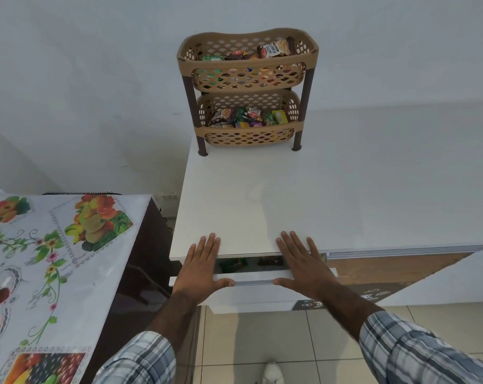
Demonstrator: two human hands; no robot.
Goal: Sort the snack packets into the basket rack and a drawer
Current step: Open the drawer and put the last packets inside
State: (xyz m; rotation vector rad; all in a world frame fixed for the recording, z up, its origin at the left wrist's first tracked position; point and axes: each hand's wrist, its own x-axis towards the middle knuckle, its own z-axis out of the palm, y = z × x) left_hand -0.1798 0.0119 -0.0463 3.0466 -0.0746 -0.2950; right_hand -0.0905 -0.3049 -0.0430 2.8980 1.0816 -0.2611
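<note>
A tan two-tier basket rack [247, 60] with dark legs stands at the back of a white counter [290, 195]. Snack packets [273, 49] fill its top basket, and more packets [245, 117] lie in the lower one. Under the counter's front edge a white drawer [252, 277] is pulled out a little. Dark packets [233, 264] show through the gap. My left hand [200, 268] and my right hand [304, 266] lie flat with fingers spread. Their fingers rest on the counter edge and the thumbs touch the drawer front. Neither hand holds anything.
A table with a fruit-print cloth [54, 267] stands close on the left, beside the counter. A wall socket [168, 197] sits low on the wall between them. Beige floor tiles [251, 345] and a white shoe [273, 372] are below the drawer.
</note>
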